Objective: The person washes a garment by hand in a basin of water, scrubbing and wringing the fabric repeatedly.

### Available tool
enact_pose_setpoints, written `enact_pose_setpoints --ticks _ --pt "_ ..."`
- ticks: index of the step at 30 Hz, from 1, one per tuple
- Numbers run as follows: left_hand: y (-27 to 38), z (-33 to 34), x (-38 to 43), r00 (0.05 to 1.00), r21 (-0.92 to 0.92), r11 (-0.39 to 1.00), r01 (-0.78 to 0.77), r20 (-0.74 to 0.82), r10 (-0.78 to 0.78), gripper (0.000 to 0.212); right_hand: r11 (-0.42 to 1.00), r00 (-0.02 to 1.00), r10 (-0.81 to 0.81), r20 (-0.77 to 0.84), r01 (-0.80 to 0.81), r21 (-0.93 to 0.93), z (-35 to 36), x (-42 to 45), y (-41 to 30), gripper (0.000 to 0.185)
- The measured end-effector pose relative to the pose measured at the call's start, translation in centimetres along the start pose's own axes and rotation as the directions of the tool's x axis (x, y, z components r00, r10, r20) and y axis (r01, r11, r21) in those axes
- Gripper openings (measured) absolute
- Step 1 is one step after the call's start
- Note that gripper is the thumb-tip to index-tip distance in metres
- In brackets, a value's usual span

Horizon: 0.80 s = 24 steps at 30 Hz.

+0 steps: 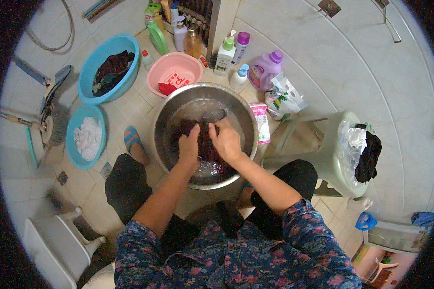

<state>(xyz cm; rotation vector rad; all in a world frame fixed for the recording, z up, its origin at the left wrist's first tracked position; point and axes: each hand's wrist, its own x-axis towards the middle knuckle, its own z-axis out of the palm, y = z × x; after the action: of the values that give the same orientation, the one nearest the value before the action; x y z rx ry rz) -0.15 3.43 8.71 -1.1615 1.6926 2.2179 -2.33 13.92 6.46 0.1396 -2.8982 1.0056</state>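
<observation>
A round stainless steel basin stands on the floor between my knees, with soapy water in it. Inside lies a dark, wet cloth, dark red in places and partly under water. My left hand grips the cloth on its left side, thumb pointing up and inward. On the other side my right hand is closed on the same cloth, its fingers partly hidden by cloth and water. The two hands are close together, a short gap between the thumbs.
Behind the basin are a pink basin with a red cloth and several bottles, including a purple detergent jug. Blue tubs at left hold dark and white laundry. A pale plastic stool stands right, another stool lower left.
</observation>
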Motion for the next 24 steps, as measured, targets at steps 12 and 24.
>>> enact_pose_setpoints --ticks 12,24 --pt "-5.5 -3.6 7.0 0.988 0.152 0.988 0.041 0.140 -0.063 0.044 0.710 0.853 -0.133 0.505 0.437 -0.552 4.7 -3.0 5.8 0.062" --pt "-1.3 -2.7 3.3 0.856 -0.196 0.925 0.326 0.475 -0.202 0.044 0.906 0.894 -0.326 0.308 0.203 0.370 -1.9 -2.8 -2.4 0.025"
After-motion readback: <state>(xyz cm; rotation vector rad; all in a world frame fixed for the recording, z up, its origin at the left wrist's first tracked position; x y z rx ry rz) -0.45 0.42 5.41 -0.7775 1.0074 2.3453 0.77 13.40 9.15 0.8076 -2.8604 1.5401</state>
